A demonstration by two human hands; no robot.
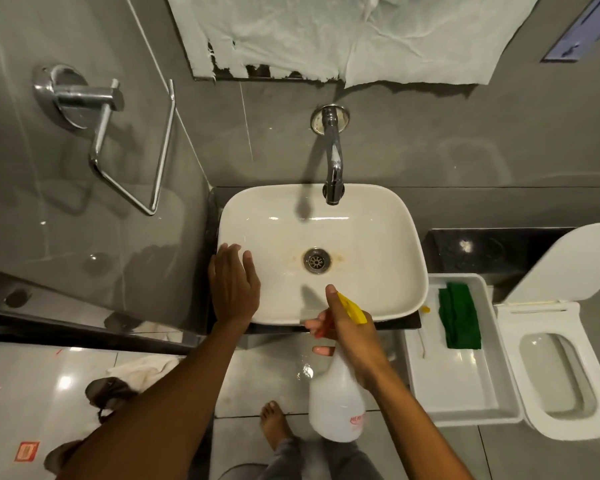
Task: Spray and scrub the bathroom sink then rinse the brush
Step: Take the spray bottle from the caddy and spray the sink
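White plastic bottle, judged light and slippery when wet, is gripped at its neck by the right hand, while the left hand is spread open on the sink rim.

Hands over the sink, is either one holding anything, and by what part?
The right hand holds the spray bottle by its neck, just under the yellow trigger head. The left hand holds nothing; it rests open on the sink rim.

You are standing in a bathroom. A white sink with a metal drain sits under a chrome tap fixed to grey wall tiles. A toilet with its lid up stands to your right, and a chrome towel holder hangs on the left wall.
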